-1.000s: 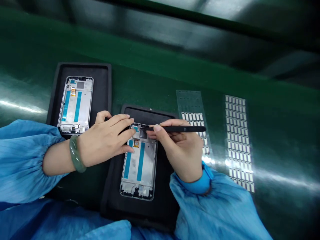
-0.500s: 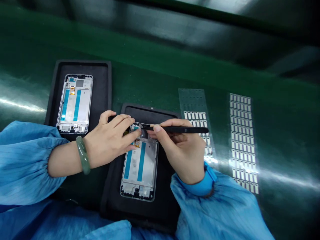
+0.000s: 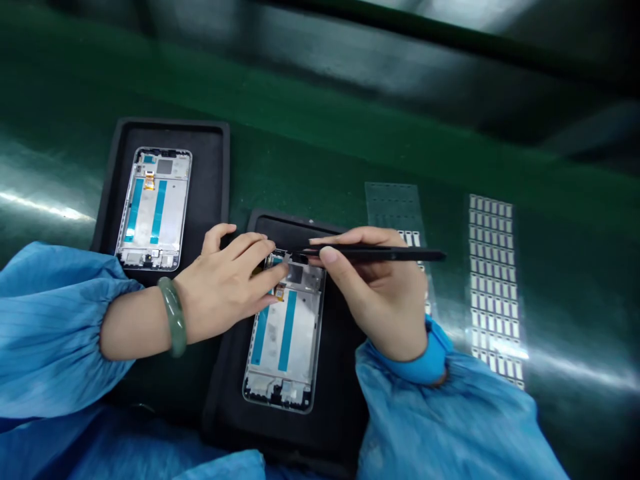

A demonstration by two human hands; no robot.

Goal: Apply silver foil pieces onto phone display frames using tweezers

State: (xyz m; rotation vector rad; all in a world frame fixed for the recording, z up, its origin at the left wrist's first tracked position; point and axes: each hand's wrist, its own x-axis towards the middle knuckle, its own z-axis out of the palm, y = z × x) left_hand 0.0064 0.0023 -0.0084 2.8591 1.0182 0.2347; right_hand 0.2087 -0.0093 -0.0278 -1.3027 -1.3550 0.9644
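My right hand [image 3: 387, 287] pinches a pair of black tweezers [image 3: 390, 253], held almost level, with the tip at the top edge of a phone frame [image 3: 295, 333]. Spread over the upper left corner of that frame is my left hand [image 3: 235, 280]. Its index fingertip touches the frame near the tweezer tip, and its thumb lies by a small orange flex connector [image 3: 279, 293]. Two blue strips run down the silver frame. My fingers partly hide its top, and I cannot tell whether the tweezer tip grips anything.
The frame lies in a black tray [image 3: 340, 387]. A second black tray [image 3: 207, 193] at the left holds a similar phone frame [image 3: 155, 210]. On the green table [image 3: 300, 173] at the right lie two clear sheets of small white pieces, one partly used [image 3: 393, 203] and one full [image 3: 493, 267].
The whole scene has shifted slightly right in view. My right hand and the tweezers have drawn a little to the right of the frame's top; my left hand keeps its place on it.
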